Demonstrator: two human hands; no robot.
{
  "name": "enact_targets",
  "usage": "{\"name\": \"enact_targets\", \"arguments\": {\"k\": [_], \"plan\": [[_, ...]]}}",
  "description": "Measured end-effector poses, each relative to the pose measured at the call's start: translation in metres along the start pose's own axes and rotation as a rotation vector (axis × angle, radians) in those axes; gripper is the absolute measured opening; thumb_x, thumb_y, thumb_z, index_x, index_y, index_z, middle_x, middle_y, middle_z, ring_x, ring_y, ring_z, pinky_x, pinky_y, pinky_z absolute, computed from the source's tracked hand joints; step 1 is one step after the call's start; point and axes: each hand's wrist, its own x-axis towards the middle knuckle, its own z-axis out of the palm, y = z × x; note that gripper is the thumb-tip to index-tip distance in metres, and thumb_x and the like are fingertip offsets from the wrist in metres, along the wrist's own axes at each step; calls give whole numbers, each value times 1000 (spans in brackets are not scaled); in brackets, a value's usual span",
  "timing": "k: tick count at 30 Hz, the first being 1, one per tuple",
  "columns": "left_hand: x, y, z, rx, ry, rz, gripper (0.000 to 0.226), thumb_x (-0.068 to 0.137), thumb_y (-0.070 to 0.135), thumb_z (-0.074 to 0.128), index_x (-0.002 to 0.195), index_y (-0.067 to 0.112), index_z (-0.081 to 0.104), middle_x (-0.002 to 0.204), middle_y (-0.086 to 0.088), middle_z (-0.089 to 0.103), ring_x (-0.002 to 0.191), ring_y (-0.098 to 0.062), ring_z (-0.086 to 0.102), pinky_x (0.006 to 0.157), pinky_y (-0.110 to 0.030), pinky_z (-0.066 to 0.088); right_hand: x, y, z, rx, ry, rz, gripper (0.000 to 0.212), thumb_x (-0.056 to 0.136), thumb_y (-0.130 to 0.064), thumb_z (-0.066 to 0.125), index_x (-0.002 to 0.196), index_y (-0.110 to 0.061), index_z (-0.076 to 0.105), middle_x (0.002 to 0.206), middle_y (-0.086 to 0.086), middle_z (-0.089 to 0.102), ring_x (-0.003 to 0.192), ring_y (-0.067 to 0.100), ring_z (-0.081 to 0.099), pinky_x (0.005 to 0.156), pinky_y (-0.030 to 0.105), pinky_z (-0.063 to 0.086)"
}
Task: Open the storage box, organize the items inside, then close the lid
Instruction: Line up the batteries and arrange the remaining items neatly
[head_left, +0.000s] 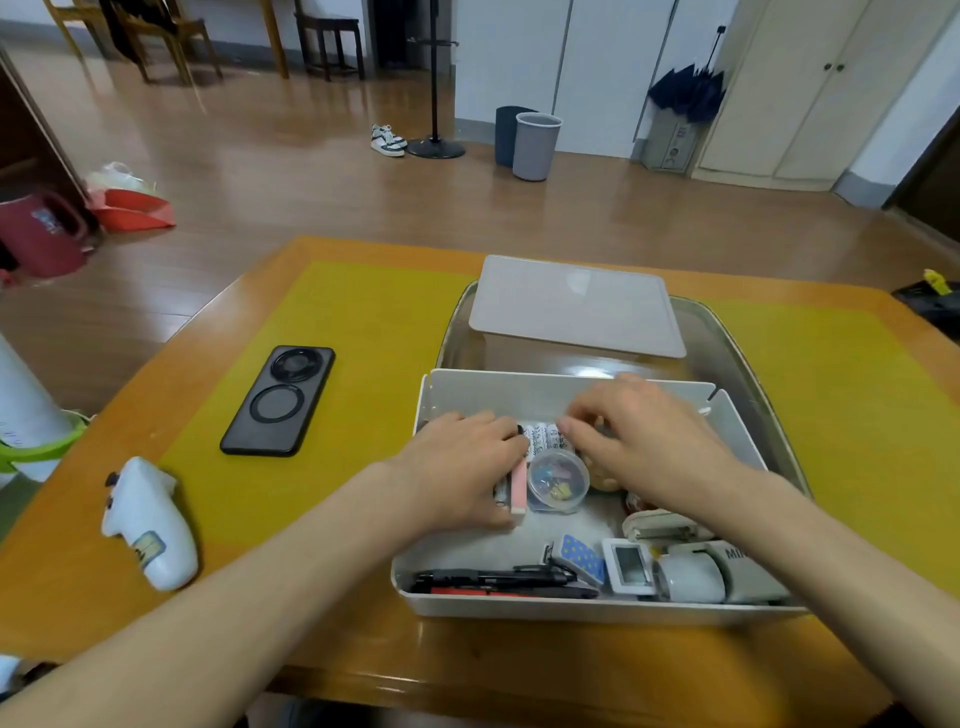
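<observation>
A white storage box (519, 605) stands open on the table, its grey lid (571, 306) lying beyond it on a clear tray (727, 343). Both hands are inside the box. My left hand (457, 467) rests on a pink eraser (519, 488) and a battery along the left side. My right hand (639, 441) has its fingers curled over white batteries (543, 439) at the back; whether it pinches one is hidden. Between the hands sits a round clear tub of coloured clips (558, 480). Pens (498, 582), a blue patterned card pack (582, 558), a small white display (628, 564) and tape (688, 577) line the front.
A black phone (278, 400) lies face down on the yellow mat (337, 364) left of the box. A white handheld device (150, 525) lies near the table's left front corner. A white and green object (31, 415) stands at the far left edge.
</observation>
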Motion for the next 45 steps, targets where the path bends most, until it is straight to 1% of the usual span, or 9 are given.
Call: {"name": "enact_targets", "arguments": {"k": [3, 7, 16, 22, 25, 31, 34, 38, 45], "plan": [[7, 2, 5, -22, -15, -10, 45, 80, 57, 62, 109, 22, 56, 110, 3, 53, 103, -20, 51, 81, -35, 42, -18, 1, -8, -35, -252, -33, 51, 82, -71, 47, 75, -25, 66, 71, -9, 61, 71, 5, 54, 62, 37, 49], [14, 1, 8, -27, -37, -25, 35, 80, 46, 65, 104, 22, 59, 106, 3, 51, 102, -19, 49, 77, -34, 39, -35, -4, 4, -132, -466, -85, 52, 69, -77, 58, 93, -33, 72, 91, -13, 57, 89, 11, 58, 72, 37, 54], [11, -9, -11, 18, -110, -30, 69, 75, 57, 74, 132, 25, 51, 118, 3, 54, 112, -20, 50, 82, -36, 44, -36, -7, 12, -205, -403, -183, 37, 79, -57, 57, 81, -21, 64, 87, -5, 58, 94, 20, 54, 68, 41, 53], [-20, -24, -40, -11, -25, -70, 42, 87, 49, 64, 125, 32, 58, 110, 10, 61, 105, -16, 57, 66, -31, 45, -31, -12, 3, -120, -245, -149, 21, 84, -48, 57, 77, -29, 58, 79, -11, 56, 91, 14, 54, 63, 37, 48], [-32, -14, -40, -24, -52, -40, 32, 90, 50, 60, 118, 34, 61, 109, 13, 63, 103, -14, 59, 70, -31, 49, -27, -19, 12, -188, -224, -179, 20, 85, -47, 57, 90, -29, 65, 88, -10, 63, 96, 17, 57, 63, 34, 46], [-43, 3, -11, -1, -108, 39, 38, 92, 54, 56, 122, 31, 62, 116, 9, 63, 111, -16, 56, 81, -33, 51, -31, -18, 14, -352, -203, -197, 21, 81, -44, 60, 75, -25, 58, 79, -5, 54, 92, 19, 55, 47, 29, 15], [-43, 10, 0, 6, -156, 50, 37, 91, 54, 58, 118, 29, 64, 115, 7, 65, 109, -18, 59, 80, -34, 50, -35, -15, 15, -383, -198, -152, 16, 83, -42, 61, 85, -27, 66, 85, -5, 57, 97, 20, 58, 47, 29, 11], [-42, 14, 2, 47, -202, 66, 24, 91, 48, 62, 104, 29, 66, 105, 7, 66, 99, -16, 61, 72, -32, 36, -39, -13, 20, -380, -182, -117, 20, 84, -42, 61, 99, -30, 67, 95, -6, 62, 100, 21, 61, 53, 30, 24], [-42, 14, -1, 12, -260, 71, 25, 93, 48, 58, 104, 28, 69, 101, 7, 68, 95, -17, 62, 74, -29, 44, -46, -11, 27, -282, -178, -87, 19, 88, -47, 64, 100, -33, 60, 101, -6, 63, 103, 23, 62, 69, 37, 52]]}}
